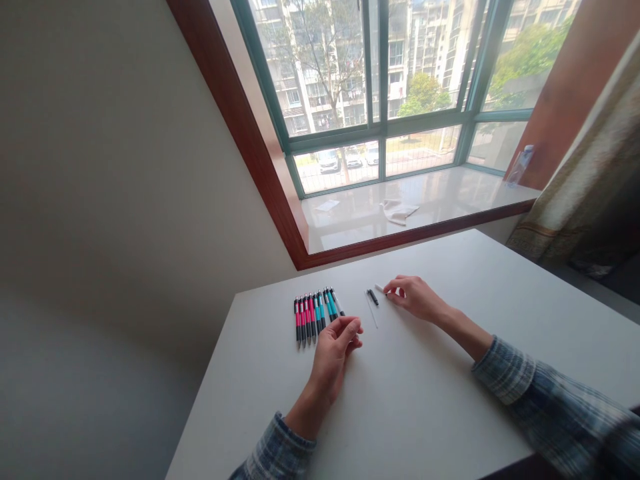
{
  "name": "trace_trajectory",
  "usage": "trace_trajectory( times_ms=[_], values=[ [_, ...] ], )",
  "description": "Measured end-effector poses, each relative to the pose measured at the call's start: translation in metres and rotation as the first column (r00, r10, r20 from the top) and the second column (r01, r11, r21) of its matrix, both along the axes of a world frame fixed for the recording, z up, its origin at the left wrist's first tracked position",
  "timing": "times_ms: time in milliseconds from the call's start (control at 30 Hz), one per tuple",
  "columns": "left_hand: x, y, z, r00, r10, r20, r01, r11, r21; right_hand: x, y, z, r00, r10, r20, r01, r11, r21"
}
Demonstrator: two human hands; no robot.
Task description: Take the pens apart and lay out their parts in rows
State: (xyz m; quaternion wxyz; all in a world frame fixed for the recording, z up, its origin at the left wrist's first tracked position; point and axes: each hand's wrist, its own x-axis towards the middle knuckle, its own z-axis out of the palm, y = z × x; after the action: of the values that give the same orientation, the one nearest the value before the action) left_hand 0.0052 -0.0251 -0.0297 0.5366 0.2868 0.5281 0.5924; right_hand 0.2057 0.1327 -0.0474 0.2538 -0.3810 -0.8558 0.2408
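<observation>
The right hand (413, 297) seems to hold a white pen part (379, 288) in a narrow pinch, near the far side of the table (425, 407). The left hand (333, 347) has its fingertips close together; whether a small piece is between them, one cannot tell. It would be good to grip the white part lightly, since such a slim piece probably rolls easily. A thin refill (372, 311) and a black pen piece (373, 297) lie between the hands, so the fingers should pass above them. The row of pens (307, 320) is just beside the left hand and could be disturbed by it. The table's far edge leaves less space; the bare surface between the forearms gives better room for moving.
</observation>
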Motion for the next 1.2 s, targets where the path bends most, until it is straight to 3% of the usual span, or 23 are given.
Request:
trace_trajectory(
  times_ms=[333, 1067, 1200],
  values=[
    [0.002, 0.001, 0.002, 0.999, -0.015, -0.041, 0.015, 1.0, -0.005, -0.002, -0.013, 0.006, 0.995, 0.102, 0.02, -0.1, 0.992, -0.071],
    [0.001, 0.003, 0.0, 0.949, -0.054, -0.311, 0.078, 0.995, 0.066, -0.007, -0.018, 0.009, 0.994, 0.112, -0.018, -0.113, 0.987, -0.114],
    [0.0, 0.003, 0.001, 0.93, -0.051, -0.363, 0.089, 0.992, 0.089, -0.007, -0.022, 0.016, 0.989, 0.113, -0.095, -0.123, 0.987, -0.106]
  ],
)
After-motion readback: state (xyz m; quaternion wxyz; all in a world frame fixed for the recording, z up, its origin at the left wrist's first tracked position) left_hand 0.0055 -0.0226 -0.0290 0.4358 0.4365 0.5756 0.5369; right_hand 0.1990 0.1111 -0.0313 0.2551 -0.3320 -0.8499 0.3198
